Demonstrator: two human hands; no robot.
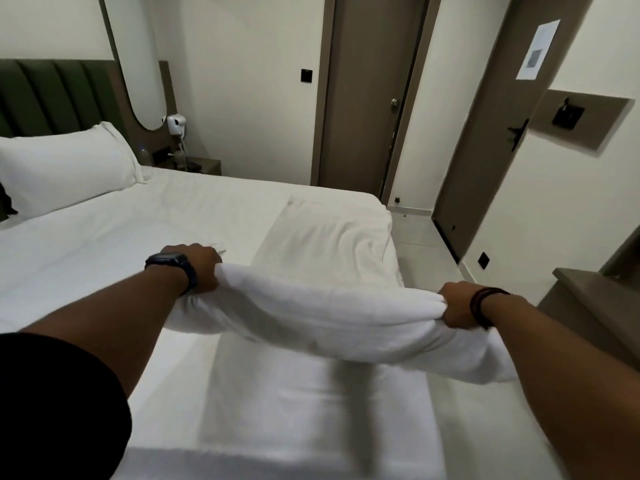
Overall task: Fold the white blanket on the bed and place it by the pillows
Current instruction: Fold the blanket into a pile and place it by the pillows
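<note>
The white blanket (pixel 322 306) is stretched between both hands above the bed (pixel 104 244), its lifted edge bunched and sagging in the middle. The rest of it lies spread toward the far right corner of the mattress. My left hand (pixel 201 268), with a dark watch on the wrist, grips the blanket's left end. My right hand (pixel 457 308), with dark bands on the wrist, grips the right end near the bed's right side. A white pillow (pixel 65 164) rests at the far left against the green headboard (pixel 52 95).
A bedside shelf (pixel 204 164) with a wall-mounted hair dryer (pixel 176 124) sits beyond the pillow. Two brown doors (pixel 367 98) stand at the back and right. A tiled floor strip (pixel 426 247) runs along the bed's right side. A brown ledge (pixel 588 292) juts in at right.
</note>
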